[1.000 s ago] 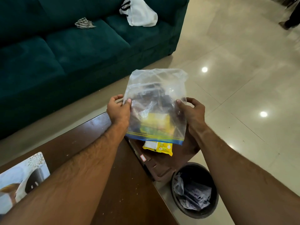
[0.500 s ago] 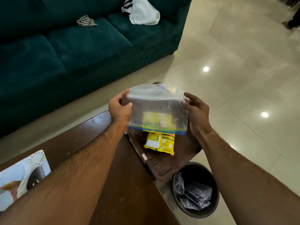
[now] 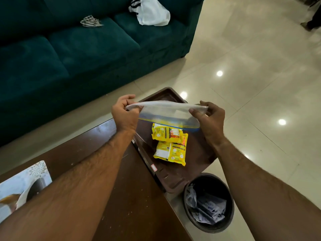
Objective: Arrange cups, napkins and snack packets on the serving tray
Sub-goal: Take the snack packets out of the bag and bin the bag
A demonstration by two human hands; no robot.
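Over the brown serving tray (image 3: 199, 153), left hand (image 3: 124, 115) and right hand (image 3: 211, 119) pinch the corners of an upturned clear zip bag (image 3: 166, 112). Two yellow snack packets (image 3: 170, 145) lie on the tray, overlapping. Emptying step looks done; next, set the bag aside and straighten the packets.

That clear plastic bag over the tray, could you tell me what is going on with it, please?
A person holds the clear plastic zip bag upside down with the left hand and the right hand, over the dark brown plastic serving tray. Two yellow snack packets lie overlapping on the tray. No cups or napkins show on it.
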